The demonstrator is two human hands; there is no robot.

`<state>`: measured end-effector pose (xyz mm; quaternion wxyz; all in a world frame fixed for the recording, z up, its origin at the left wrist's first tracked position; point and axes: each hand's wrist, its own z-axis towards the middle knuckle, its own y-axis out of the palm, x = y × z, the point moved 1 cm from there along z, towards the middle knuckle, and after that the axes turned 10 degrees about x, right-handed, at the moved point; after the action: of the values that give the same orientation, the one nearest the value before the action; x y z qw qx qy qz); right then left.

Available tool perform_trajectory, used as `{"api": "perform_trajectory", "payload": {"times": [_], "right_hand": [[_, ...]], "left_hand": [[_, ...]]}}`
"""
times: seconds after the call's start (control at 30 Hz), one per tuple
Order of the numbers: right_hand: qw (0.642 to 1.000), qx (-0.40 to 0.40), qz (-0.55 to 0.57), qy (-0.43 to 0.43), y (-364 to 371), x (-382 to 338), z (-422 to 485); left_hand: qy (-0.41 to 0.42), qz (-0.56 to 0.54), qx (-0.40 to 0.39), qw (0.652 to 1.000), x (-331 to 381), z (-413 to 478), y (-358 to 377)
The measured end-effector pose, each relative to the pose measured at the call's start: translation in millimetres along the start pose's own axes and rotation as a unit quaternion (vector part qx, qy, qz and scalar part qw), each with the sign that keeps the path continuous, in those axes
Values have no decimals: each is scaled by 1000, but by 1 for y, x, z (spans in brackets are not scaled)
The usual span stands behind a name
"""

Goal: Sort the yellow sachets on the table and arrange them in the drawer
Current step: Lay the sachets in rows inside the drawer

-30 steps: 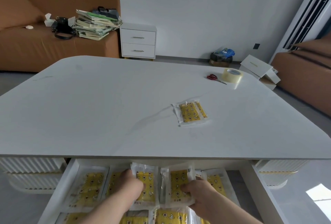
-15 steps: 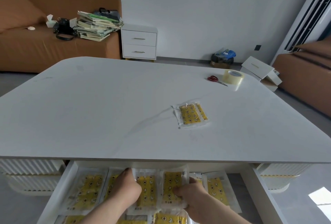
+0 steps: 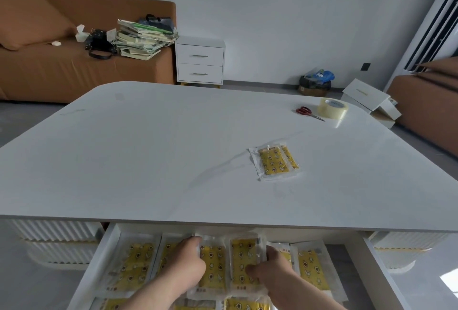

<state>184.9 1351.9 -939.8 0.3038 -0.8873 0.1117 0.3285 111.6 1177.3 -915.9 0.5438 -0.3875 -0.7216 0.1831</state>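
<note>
I see a white table (image 3: 148, 161) and a brown sofa (image 3: 49, 74). In the drawer (image 3: 366, 262), my left hand (image 3: 186, 263) grips the left sachet (image 3: 214, 268), and my right hand (image 3: 271, 268) grips the right sachet (image 3: 243, 255).

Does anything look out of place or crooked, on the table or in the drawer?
Yes. One sachet pack lies on the table, turned askew to its edge, outside the drawer. In the drawer, the two middle sachets overlap their neighbours.

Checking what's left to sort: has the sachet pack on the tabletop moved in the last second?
No. The sachet pack lies where it was, at the same offset from the scissors and tape roll.
</note>
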Motion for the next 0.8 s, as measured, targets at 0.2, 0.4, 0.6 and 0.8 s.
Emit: {"api": "perform_trajectory", "payload": {"times": [0.2,0.4,0.6,0.8], "right_hand": [[994,45,-99,-18,-1,-7,1],[989,73,-124,-34,-7,-10,2],[936,99,-292,-170,-10,-12,-8],[848,119,-425,-295,-22,-17,-20]], "left_hand": [[4,6,-17,1000,-1,0,1],[-1,20,-36,999,-5,2,2],[28,55,-37,997,-5,0,1],[118,147,3,982,3,-8,-7]]}}
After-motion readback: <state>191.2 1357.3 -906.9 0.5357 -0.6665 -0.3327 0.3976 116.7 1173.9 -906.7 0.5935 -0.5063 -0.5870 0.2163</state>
